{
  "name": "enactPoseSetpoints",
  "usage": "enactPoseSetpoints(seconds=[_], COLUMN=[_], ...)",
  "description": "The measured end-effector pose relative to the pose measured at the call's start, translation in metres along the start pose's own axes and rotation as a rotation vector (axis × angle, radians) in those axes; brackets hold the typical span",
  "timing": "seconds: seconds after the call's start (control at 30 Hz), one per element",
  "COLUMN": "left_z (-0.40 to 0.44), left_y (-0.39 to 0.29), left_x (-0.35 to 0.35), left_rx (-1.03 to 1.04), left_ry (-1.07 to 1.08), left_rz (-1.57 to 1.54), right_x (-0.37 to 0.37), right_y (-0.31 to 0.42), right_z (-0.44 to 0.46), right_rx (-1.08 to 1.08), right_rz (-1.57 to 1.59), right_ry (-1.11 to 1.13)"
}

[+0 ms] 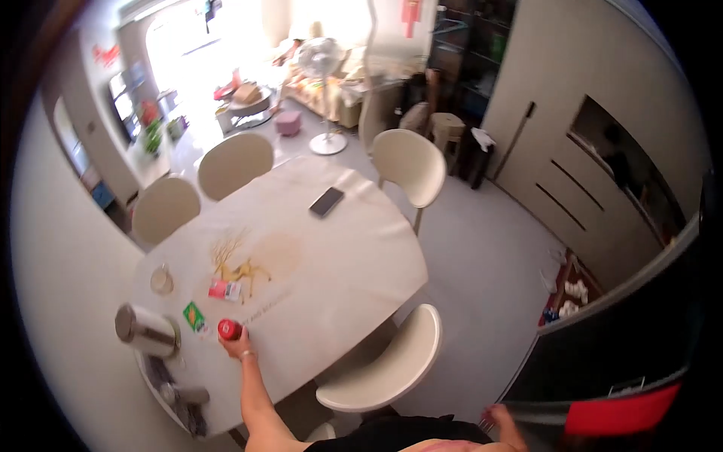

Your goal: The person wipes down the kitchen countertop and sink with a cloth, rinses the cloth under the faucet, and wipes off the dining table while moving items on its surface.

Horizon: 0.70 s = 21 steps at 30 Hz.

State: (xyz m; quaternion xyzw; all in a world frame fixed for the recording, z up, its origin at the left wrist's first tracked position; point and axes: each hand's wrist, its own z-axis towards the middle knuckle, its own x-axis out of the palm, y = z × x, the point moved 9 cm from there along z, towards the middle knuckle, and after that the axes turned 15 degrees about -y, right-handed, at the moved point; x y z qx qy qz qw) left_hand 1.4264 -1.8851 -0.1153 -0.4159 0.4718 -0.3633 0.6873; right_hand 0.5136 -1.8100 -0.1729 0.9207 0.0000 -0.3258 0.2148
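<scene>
My left hand (238, 344) is closed around a small container with a red lid (230, 329), at the near left part of the table. Just beyond it lie a green packet (194, 317) and a pink-and-white packet (224, 289). A clear glass (161, 279) stands farther left, behind a silver jug with a dark lid (144, 330). Low at the right, beside my body, my right hand (503, 423) looks curled; thin pale lines show at its fingers, too blurred to name. It is away from the table.
The table (354, 260) has a pale cover with a deer print; a phone (327, 203) lies on its far side. Chairs surround it, one (388, 369) close by my left arm. A standing fan (324, 98) is farther back. Cabinets (580, 151) line the right.
</scene>
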Motion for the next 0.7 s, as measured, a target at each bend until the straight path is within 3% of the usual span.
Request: enactPoseSetpoints(seconds=[0.1,0.2,0.23,0.27,0.33,0.37,0.4,0.47,0.53,0.6,0.7], left_z=[-0.024,-0.084,-0.112,-0.140,-0.192,-0.226,-0.269,-0.343,-0.433,-0.512,-0.622], left_y=[-0.035,-0.087,-0.102,-0.126,-0.165,-0.171,-0.191,-0.221,-0.268,-0.287,-0.287], left_x=[-0.002,-0.007,-0.003,-0.011,-0.020,-0.020,-0.026,-0.051,-0.116,-0.166,-0.271], left_rx=[0.157,0.075,-0.057,0.030,0.402,0.269,0.125,0.404,0.253,0.768,0.895], left_ry=[0.050,0.287,0.426,0.494,0.554,0.740,0.926,1.077,1.370,1.445,1.681], left_rz=[0.001,-0.206,-0.402,-0.439,-0.428,-0.515,-0.593,-0.573,-0.610,-0.667,-0.724], right_x=[0.012,0.013,0.012,0.008,0.001,-0.003,-0.008,-0.023,-0.032,-0.037,-0.039], right_y=[0.005,0.003,0.002,-0.003,-0.028,-0.047,-0.069,-0.122,-0.196,-0.277,-0.420], right_z=[0.008,0.006,0.000,-0.002,-0.007,-0.009,-0.013,-0.022,-0.031,-0.041,-0.061], right_rx=[-0.066,-0.124,-0.132,-0.144,-0.136,-0.129,-0.116,-0.088,-0.027,0.064,0.209], right_rz=[0.033,0.102,0.141,0.171,0.278,0.335,0.365,0.414,0.563,0.748,0.972], right_ry=[0.042,0.047,0.044,0.043,0.061,0.067,0.047,0.006,-0.035,-0.066,-0.106])
